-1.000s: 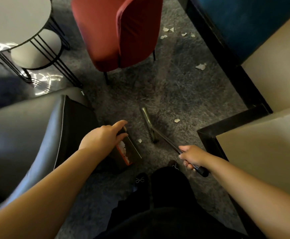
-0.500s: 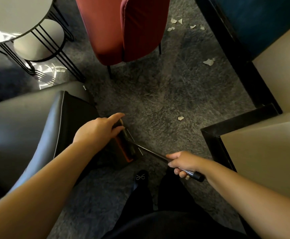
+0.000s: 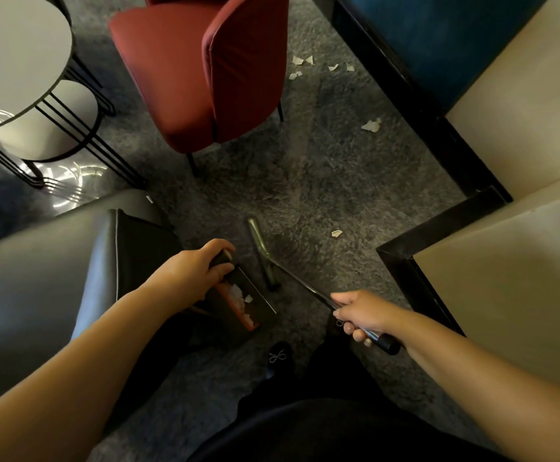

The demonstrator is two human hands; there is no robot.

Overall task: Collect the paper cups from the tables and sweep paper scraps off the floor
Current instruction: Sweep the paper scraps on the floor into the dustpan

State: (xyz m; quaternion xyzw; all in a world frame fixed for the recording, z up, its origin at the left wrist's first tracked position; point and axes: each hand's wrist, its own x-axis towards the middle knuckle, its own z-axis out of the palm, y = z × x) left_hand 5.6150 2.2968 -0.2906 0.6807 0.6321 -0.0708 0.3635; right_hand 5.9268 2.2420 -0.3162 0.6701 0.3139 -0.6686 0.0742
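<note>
Head view, looking down onto a grey carpet (image 3: pixel 305 181). The left hand (image 3: pixel 191 271) is curled round the dark handle at the top of a dustpan (image 3: pixel 248 305), which is stood on the carpet just beside the front corner of a grey leather seat (image 3: pixel 38 278). White paper scraps (image 3: pixel 238 293) are seen inside the pan against its orange edge.

The right hand (image 3: pixel 362 315) is wrapped round the shaft of a sweeper (image 3: pixel 265 255), close to the black grip at its end. The shaft runs up and to the left from this hand to a long narrow head, which is laid on the carpet just beside the dustpan's open side, on the side away from the left hand.

One paper scrap (image 3: pixel 337 233) is left on the carpet beyond the sweeper head, near the dark corner of a cream-topped table (image 3: pixel 505 261), well apart from both hands. A larger scrap (image 3: pixel 371 125) is found further off, near the black base of a blue wall panel (image 3: pixel 422 45). A cluster of small scraps (image 3: pixel 305 65) is scattered at the far edge of the carpet, just behind a red chair (image 3: pixel 205 71).

A round table (image 3: pixel 11 51) on thin black wire legs is stood at the upper left. Dark trousers and a black shoe (image 3: pixel 280 356) are visible at the lower edge.
</note>
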